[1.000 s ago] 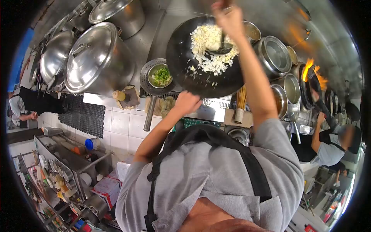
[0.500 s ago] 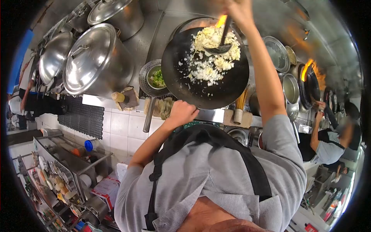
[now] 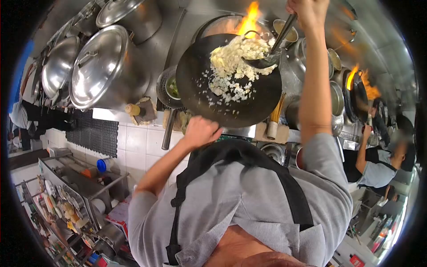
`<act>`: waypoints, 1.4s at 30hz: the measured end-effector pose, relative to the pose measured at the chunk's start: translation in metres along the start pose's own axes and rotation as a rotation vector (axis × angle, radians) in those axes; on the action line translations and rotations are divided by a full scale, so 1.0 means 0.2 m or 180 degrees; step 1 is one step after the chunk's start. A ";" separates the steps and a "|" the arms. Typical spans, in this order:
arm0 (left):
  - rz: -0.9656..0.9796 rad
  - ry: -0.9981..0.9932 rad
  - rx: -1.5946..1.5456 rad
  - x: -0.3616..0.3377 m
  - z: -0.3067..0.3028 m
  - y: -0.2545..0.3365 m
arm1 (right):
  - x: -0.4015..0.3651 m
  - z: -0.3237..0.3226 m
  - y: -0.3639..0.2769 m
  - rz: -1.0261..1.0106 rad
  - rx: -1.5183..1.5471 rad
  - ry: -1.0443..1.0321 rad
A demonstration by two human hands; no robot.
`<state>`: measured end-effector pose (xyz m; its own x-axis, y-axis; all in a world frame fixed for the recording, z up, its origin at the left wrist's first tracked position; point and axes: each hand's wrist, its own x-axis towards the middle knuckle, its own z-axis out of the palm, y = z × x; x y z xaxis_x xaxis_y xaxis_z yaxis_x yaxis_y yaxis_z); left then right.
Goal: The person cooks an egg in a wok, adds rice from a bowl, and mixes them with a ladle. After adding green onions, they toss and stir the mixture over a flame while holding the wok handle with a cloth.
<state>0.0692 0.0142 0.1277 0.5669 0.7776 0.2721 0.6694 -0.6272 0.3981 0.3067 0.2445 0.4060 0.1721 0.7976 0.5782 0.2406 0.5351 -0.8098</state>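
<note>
A black wok [image 3: 195, 95] holds fried rice [image 3: 235, 60], white grains with yellowish egg-like bits. At the wok's near-left edge, my left hand [image 3: 202, 132] is closed on it; the part inside the fist is hidden. My right hand [image 3: 310, 13], high at the upper right, grips the handle of a ladle [image 3: 262, 61]. The ladle's dark bowl sits against the rice at the wok's right side. Behind the far rim, a bright orange flame [image 3: 250, 20] rises from the burner.
On the left stand large lidded pots [image 3: 100, 66]. A strainer [image 3: 165, 95] beside the wok carries a bowl of greens [image 3: 172, 85]. A bamboo brush [image 3: 275, 116] lies at the right front. Farther right, a co-worker [image 3: 378, 164] handles another wok [image 3: 359, 95] near flames.
The wok has shifted slightly left, with my left hand moving along. My right hand and the ladle have swung right. The rice has bunched toward the far side, and the flame behind is taller.
</note>
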 end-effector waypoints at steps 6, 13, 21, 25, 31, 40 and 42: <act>-0.0107 0.0052 0.0149 0.36 0.22 -0.14 | -0.23 0.49 0.96 -0.0576 -0.1320 -0.0630; -0.0295 -0.0230 0.0084 0.15 -0.07 0.09 | -0.13 0.07 0.32 -0.0309 -0.0497 -0.0612; -0.0299 -0.0164 0.0198 0.24 0.34 -0.16 | -0.19 0.23 0.74 0.0125 -0.1392 -0.1285; -0.0241 -0.0022 -0.0064 0.14 0.04 0.02 | -0.15 -0.05 0.50 0.0184 0.0226 -0.0380; -0.0168 0.0055 0.0150 0.46 0.23 -0.13 | -0.59 0.46 0.83 -0.0938 -0.1001 -0.0313; 0.0057 -0.0100 -0.0050 0.15 -0.09 -0.06 | -0.21 0.08 0.01 -0.0109 0.0322 0.0078; 0.0140 -0.0025 0.0122 0.38 -0.04 -0.14 | -0.32 0.28 0.31 -0.1163 -0.0919 0.0563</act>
<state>0.0902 0.0908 0.1451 0.5999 0.7489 0.2816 0.6614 -0.6622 0.3520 0.2565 0.2421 0.3120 0.1805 0.4993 0.8474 0.5660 0.6519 -0.5047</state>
